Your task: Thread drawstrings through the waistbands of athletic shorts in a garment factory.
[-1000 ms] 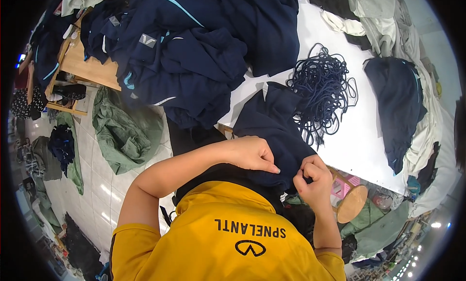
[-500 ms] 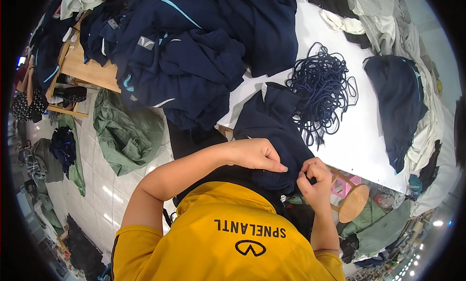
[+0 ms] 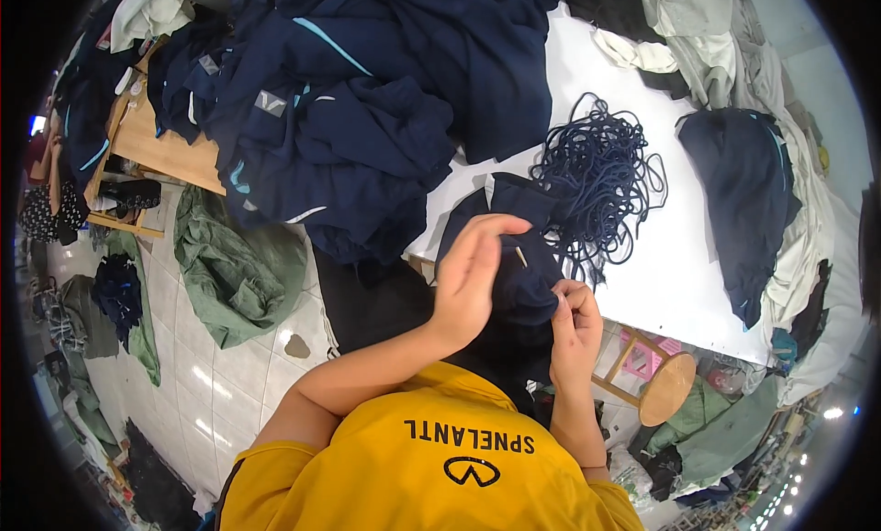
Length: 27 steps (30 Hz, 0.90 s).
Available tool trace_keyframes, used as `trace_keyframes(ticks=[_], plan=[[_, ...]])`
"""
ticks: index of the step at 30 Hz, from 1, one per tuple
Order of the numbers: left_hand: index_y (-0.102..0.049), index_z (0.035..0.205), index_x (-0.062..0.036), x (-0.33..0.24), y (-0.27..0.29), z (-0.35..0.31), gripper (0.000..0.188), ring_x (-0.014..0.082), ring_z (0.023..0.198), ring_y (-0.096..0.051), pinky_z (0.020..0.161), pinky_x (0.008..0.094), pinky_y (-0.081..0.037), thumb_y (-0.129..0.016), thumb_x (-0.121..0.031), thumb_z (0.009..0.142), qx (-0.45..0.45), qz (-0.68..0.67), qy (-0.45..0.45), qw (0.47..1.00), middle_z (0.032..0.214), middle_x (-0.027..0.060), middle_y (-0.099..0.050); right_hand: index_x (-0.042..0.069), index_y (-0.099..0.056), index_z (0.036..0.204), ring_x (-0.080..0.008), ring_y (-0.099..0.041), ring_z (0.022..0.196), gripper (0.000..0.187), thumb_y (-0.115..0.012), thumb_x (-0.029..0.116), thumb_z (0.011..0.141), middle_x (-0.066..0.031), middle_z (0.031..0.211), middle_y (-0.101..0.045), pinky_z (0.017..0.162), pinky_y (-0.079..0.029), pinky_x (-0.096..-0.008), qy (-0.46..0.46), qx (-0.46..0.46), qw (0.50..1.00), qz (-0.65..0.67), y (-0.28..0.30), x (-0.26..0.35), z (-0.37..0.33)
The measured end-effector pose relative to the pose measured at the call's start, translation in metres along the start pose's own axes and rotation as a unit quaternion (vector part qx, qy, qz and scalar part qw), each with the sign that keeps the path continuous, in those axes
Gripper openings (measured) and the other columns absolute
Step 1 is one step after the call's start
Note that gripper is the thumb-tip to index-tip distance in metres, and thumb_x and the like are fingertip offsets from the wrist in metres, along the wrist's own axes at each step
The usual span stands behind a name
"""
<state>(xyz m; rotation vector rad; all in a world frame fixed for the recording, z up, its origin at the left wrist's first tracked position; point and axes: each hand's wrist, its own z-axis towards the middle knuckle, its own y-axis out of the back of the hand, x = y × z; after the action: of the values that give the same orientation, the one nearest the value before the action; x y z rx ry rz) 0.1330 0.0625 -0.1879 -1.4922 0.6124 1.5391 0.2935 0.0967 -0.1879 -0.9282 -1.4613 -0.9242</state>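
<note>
A navy garment [image 3: 528,288] lies gathered over my lap and the near edge of the white table. My right hand [image 3: 576,324] pinches its edge between thumb and fingertips. Raised over the garment's left side is my left hand [image 3: 470,279], fingers stretched out toward the right and nothing visible in them. A short, thin, pale piece [image 3: 520,256] shows on the navy cloth to the right of that hand; its kind is too small to make out. Just beyond the garment sits a tangled heap of navy cord [image 3: 601,182].
Navy garments [image 3: 358,136] with light blue trim pile up at the far left of the white table [image 3: 679,274]. Another navy piece [image 3: 748,201] lies at its right. A wooden stool [image 3: 668,389] stands below right; green cloth [image 3: 234,274] lies on the tiled floor.
My left hand has risen and turned, its bent fingers now stretched out. My right hand has shifted slightly up and left. The pale piece has come into sight on the garment.
</note>
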Motion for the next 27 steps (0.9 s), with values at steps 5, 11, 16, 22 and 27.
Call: trace_keyframes(ticks=[5, 11, 16, 22, 27], plan=[[-0.042, 0.127, -0.0002, -0.009, -0.011, -0.016, 0.032, 0.0187, 0.109, -0.053, 0.101, 0.0309, -0.036, -0.039, -0.018, 0.101, -0.026, -0.247, 0.098, 0.964, 0.118, 0.0152, -0.056, 0.005, -0.041, 0.079, -0.0045, -0.039, 0.069, 0.019, -0.054, 0.008, 0.093, -0.0039, 0.096, -0.051, 0.064, -0.034, -0.0187, 0.006, -0.014, 1.0, 0.007, -0.01, 0.014, 0.008], [-0.06, 0.1, 0.0018, -0.014, 0.0, 0.003, 0.014, 0.0105, 0.092, -0.059, 0.086, 0.0242, -0.045, -0.053, -0.009, 0.094, 0.064, -0.145, 0.133, 0.978, 0.098, 0.0079, -0.064, 0.002, -0.044, 0.111, -0.013, -0.043, 0.092, 0.044, -0.071, 0.017, 0.079, -0.0112, 0.115, -0.044, 0.077, -0.039, -0.0239, 0.137, 0.047, 0.989, -0.034, -0.013, 0.012, 0.018], [-0.062, 0.089, 0.0061, -0.037, 0.021, 0.031, 0.014, 0.0206, 0.089, -0.063, 0.085, 0.0319, -0.049, -0.054, -0.005, 0.092, 0.094, -0.068, -0.015, 0.993, 0.092, 0.0142, -0.066, 0.002, -0.034, 0.134, -0.0315, -0.051, 0.106, 0.086, -0.075, -0.003, 0.059, -0.0197, 0.135, -0.034, 0.076, -0.049, -0.0314, 0.207, 0.07, 0.934, -0.283, -0.014, 0.027, 0.043], [-0.06, 0.093, 0.0019, -0.064, 0.07, 0.059, 0.018, 0.0269, 0.092, -0.065, 0.093, 0.0408, -0.047, -0.052, -0.014, 0.095, -0.123, -0.111, -0.2, 0.966, 0.092, 0.0148, -0.065, 0.015, -0.04, 0.137, -0.0329, -0.063, 0.094, 0.079, -0.067, -0.005, 0.067, -0.015, 0.115, -0.06, 0.078, -0.05, -0.0368, 0.157, -0.108, 0.836, -0.514, 0.05, -0.006, 0.077], [-0.055, 0.094, -0.0008, -0.095, 0.271, 0.077, 0.031, 0.0198, 0.087, -0.059, 0.093, 0.035, -0.048, -0.041, -0.027, 0.1, -0.219, -0.276, -0.206, 0.913, 0.088, 0.0048, -0.058, 0.015, -0.049, 0.129, -0.0308, -0.061, 0.101, 0.062, -0.067, 0.004, 0.071, -0.01, 0.118, -0.059, 0.082, -0.048, -0.0389, -0.004, -0.276, 0.735, -0.619, 0.182, -0.062, 0.069]])
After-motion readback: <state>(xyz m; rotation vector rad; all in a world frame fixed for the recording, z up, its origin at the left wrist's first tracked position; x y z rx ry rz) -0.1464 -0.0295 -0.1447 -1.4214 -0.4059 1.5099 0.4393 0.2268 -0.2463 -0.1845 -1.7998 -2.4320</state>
